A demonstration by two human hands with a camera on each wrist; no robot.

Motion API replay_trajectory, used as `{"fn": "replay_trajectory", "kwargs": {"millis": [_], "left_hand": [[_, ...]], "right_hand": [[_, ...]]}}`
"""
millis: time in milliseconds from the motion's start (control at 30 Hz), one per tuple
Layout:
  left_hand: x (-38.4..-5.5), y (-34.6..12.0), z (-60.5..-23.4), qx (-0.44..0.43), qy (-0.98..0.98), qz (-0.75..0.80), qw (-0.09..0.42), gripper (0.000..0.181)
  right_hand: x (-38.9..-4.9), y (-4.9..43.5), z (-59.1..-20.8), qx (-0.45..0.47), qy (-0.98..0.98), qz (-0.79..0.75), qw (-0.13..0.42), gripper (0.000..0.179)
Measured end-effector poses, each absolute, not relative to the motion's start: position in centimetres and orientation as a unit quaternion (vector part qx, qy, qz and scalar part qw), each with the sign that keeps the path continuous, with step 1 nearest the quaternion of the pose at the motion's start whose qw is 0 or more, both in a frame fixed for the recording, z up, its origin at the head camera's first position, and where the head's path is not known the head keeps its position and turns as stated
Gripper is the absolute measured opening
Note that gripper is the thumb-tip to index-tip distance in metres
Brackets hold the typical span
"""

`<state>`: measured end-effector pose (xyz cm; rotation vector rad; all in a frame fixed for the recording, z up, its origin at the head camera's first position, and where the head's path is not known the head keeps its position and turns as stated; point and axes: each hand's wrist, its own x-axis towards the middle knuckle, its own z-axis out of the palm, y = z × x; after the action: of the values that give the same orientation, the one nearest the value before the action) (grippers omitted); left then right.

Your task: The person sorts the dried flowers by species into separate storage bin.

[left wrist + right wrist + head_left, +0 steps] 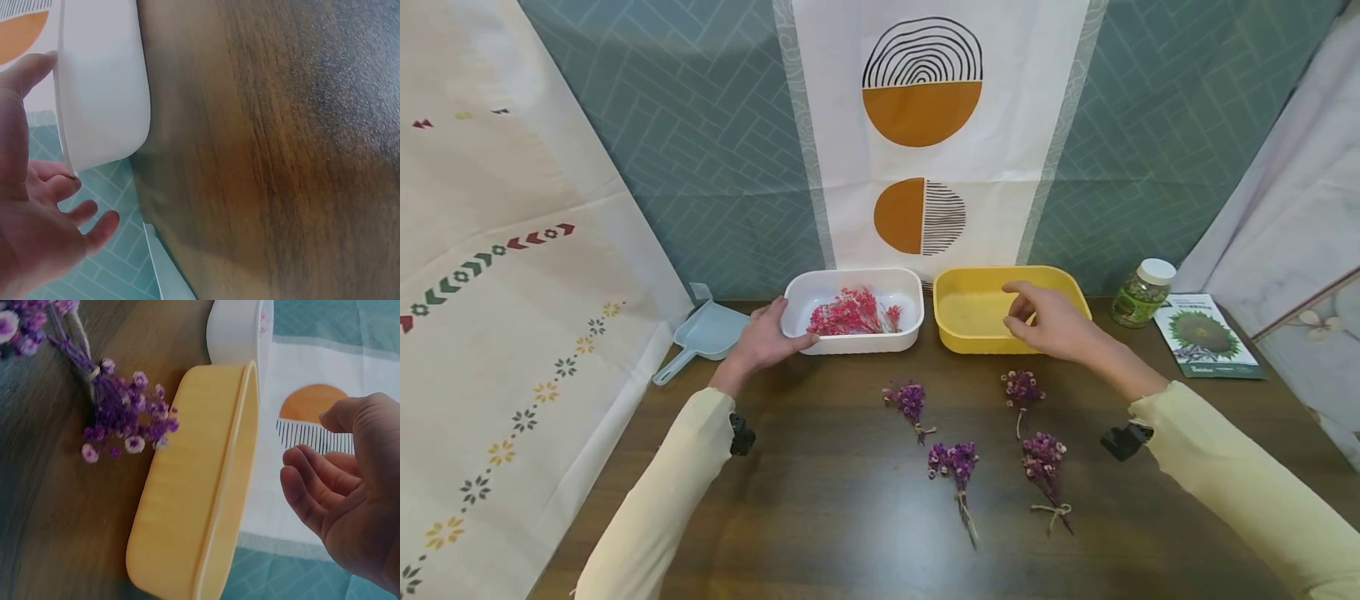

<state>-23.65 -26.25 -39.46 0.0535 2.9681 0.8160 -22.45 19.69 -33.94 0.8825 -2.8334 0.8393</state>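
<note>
My left hand (pixel 765 335) is at the left end of a white tray (pixel 861 343), which holds bunches of red dried flowers (pixel 850 313). In the left wrist view its thumb (pixel 34 67) lies along the tray's rim, a fingertip meets the corner and the other fingers are loosely bent. Over the right part of a yellow tray (pixel 962 343) hovers my right hand (pixel 1051 321), fingers loosely bent and nothing between them. No flowers show inside the yellow tray. In front of it lie several tied bunches of purple dried flowers, one (pixel 1021 390) close to its front wall.
A light blue dustpan (pixel 711 329) lies left of the white tray. At the back right stand a jar with a white lid (pixel 1144 292) and a seed packet (pixel 1208 335). Three more purple bunches (pixel 910 403) (pixel 955 463) (pixel 1045 463) lie on the dark wooden table (pixel 820 500).
</note>
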Motion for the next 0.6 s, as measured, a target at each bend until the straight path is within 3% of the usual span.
{"fn": "replay_trajectory", "kwargs": {"millis": [167,300,467,600], "left_hand": [[-23.7,-26.1,-39.4,0.021,0.967,0.253,0.029,0.104],[-23.2,-25.7,-39.1,0.039,0.963,0.265,-0.044,0.098],[-21.2,-23.9,-38.5,0.053,0.933,0.309,-0.174,0.065],[-18.9,-21.9,-38.3,0.089,0.909,0.338,-0.226,0.026]], "right_hand": [[-22.4,21.2,-33.9,0.268,-0.926,0.263,0.051,0.047],[-22.2,22.7,-34.0,0.246,-0.93,0.265,0.064,0.049],[-22.0,25.0,-34.1,0.206,-0.936,0.275,0.08,0.053],[-22.1,26.9,-34.9,0.175,-0.94,0.277,0.096,0.056]]}}
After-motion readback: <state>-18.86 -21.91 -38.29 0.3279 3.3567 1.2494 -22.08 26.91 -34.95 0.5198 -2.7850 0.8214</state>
